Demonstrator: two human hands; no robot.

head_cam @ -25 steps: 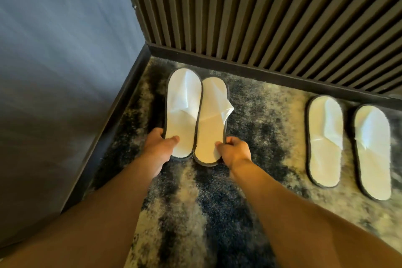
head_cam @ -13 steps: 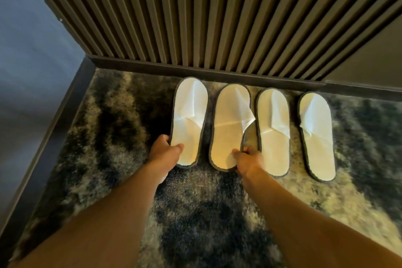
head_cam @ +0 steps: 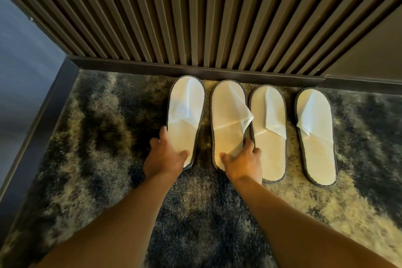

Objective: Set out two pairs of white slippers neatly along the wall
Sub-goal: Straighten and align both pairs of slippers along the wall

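- Down on the mottled carpet (head_cam: pixel 97 148), four white slippers lie in a row, toes toward the slatted wall (head_cam: pixel 195 13) and its dark baseboard (head_cam: pixel 152 67).
- Left hand (head_cam: pixel 166 154) grips the heel of the first slipper (head_cam: pixel 186 115), thumb on the insole, fingers along its outer edge.
- Right hand (head_cam: pixel 244 162) pinches the heel of the second slipper (head_cam: pixel 227 119), whose strap flap curls up.
- Third slipper (head_cam: pixel 268 128) lies just beside the second; the fourth slipper (head_cam: pixel 315 135) sits slightly apart, untouched.

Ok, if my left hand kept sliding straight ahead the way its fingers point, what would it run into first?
Probably the dark skirting board under the ribbed brown slatted wall. The left hand already grips the heel of the leftmost flat white slipper, so that slipper's toe would likely touch first.
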